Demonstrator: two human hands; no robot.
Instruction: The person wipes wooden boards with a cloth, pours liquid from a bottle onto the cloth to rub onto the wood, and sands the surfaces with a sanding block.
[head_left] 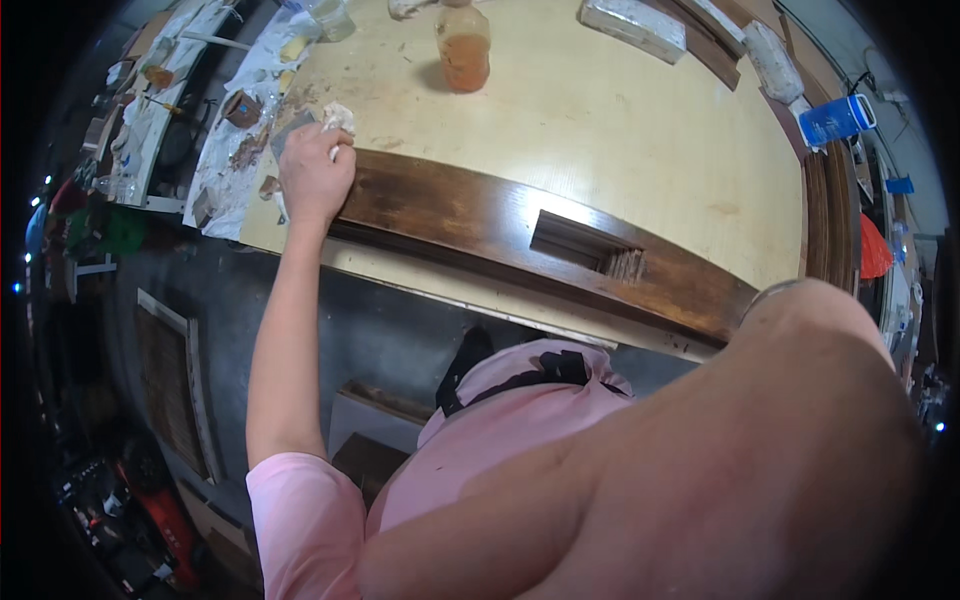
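Although the right arm [700, 460] fills the lower right, its hand is hidden, so I cannot tell how its fingers stand. Beyond the pink shirt [490, 430], a dark brown wooden piece [450, 205] lies along the near edge of the table [620, 130], a rectangular opening toward its right end. At its left end sits the left hand [318, 178], fingers curled narrow; a pale crumpled wad [338, 118] shows there, whether gripped I cannot tell. Farther off stands a bottle [464, 55] of orange liquid.
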